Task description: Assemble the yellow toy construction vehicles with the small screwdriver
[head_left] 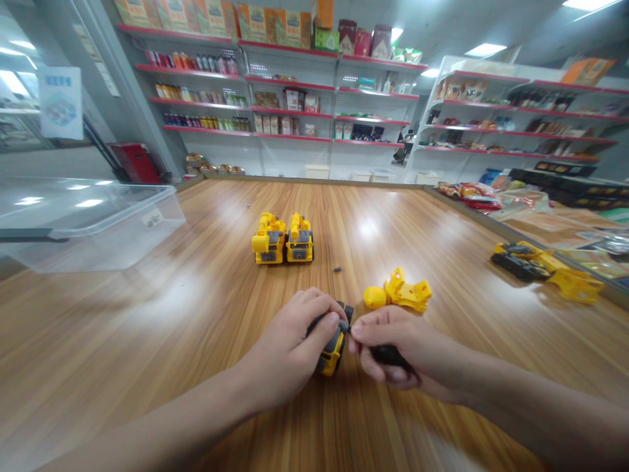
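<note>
My left hand (295,341) is closed over a small yellow and black toy truck (333,354) lying on the wooden table (196,328). My right hand (393,347) grips a black-handled tool (388,356), likely a screwdriver, its tip against the truck by my left thumb. Just beyond my hands lie loose yellow toy parts (400,293), a rounded piece and a bucket-like piece. A small dark screw (337,268) rests on the table behind them.
Two whole yellow toy trucks (284,238) stand side by side mid-table. A yellow toy excavator (545,265) lies at the right edge. A clear plastic bin (88,219) sits at the left. Shop shelves with goods (295,98) line the back.
</note>
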`<state>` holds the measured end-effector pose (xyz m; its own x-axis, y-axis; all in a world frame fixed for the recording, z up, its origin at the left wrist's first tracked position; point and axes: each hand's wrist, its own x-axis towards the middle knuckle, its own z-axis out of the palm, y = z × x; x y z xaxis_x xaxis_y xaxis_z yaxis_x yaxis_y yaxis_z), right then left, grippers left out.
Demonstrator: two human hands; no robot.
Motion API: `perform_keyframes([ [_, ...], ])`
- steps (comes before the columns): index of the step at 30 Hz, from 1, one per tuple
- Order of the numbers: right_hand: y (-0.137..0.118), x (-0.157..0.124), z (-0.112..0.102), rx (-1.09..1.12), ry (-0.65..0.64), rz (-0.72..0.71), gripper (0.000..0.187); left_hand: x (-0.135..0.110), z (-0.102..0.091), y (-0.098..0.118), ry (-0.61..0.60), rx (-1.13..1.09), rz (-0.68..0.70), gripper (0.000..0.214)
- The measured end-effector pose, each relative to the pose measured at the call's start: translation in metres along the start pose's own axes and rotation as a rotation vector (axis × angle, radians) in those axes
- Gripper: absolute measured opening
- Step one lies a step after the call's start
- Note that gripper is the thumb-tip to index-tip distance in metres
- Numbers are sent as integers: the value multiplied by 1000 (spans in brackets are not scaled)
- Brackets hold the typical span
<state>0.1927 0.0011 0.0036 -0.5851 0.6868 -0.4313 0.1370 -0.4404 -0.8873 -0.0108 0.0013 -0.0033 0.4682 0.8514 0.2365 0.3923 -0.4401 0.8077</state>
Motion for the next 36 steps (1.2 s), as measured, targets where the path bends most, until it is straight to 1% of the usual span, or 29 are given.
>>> perform_keyframes([
  [1,0,0,-3,-143,43,-68,26,0,-1,-1,20,-18,1,25],
  [2,-1,-1,-6,-324,106,-169,25,0,-1,-2,47,-37,-1,25],
  [3,-3,-1,-11,-531,198,-297,23,0,-1,-3,82,-58,-10,26],
  [4,-6,-2,-16,-753,321,-439,21,0,-1,-3,121,-76,-32,25],
  [5,-9,-3,-22,-948,458,-549,19,0,-1,-4,158,-88,-65,23],
  [6,-13,-5,-29,-1081,591,-597,19,-1,-1,-4,193,-93,-104,20],
  [8,-21,-6,-41,-1219,848,-603,19,-1,-1,-4,235,-79,-192,15],
  [9,-24,-6,-47,-1269,948,-553,19,-1,-1,-3,240,-65,-228,17],
  [10,-27,-6,-52,-1310,1029,-488,22,-1,-1,-2,243,-52,-250,21],
  [11,-28,-5,-57,-1347,1077,-410,27,-1,-1,-2,246,-44,-261,24],
  [12,-29,-5,-60,-1376,1098,-333,33,0,-1,-1,249,-39,-263,26],
  [14,-29,-4,-65,-1413,1098,-218,39,0,-2,-1,247,-34,-250,27],
  [15,-28,-3,-67,-1425,1089,-184,39,0,-2,-1,240,-38,-242,26],
  [17,-26,-3,-70,-1437,1067,-149,37,0,-2,-2,227,-69,-232,27],
  [19,-25,-3,-72,-1443,1047,-143,31,1,-2,-4,237,-134,-234,29],
  [22,-26,-3,-74,-1434,1072,-178,24,2,-2,-9,274,-275,-247,33],
  [23,-26,-3,-73,-1426,1086,-218,23,3,-1,-11,284,-320,-254,33],
  [25,-27,-4,-69,-1390,1072,-365,22,5,-2,-14,318,-372,-274,33],
  [26,-28,-4,-66,-1358,1033,-459,21,6,-2,-15,345,-367,-288,32],
  [28,-27,-7,-57,-1277,889,-642,19,7,-5,-17,402,-316,-312,30],
  [31,-24,-11,-43,-1198,557,-841,19,10,-10,-21,454,-267,-331,27],
  [33,-22,-13,-37,-1186,356,-921,23,12,-12,-23,471,-284,-341,26],
  [34,-21,-14,-35,-1188,286,-934,26,12,-13,-24,473,-299,-352,25],
  [36,-20,-14,-34,-1200,201,-923,30,13,-13,-24,452,-333,-375,23],
])
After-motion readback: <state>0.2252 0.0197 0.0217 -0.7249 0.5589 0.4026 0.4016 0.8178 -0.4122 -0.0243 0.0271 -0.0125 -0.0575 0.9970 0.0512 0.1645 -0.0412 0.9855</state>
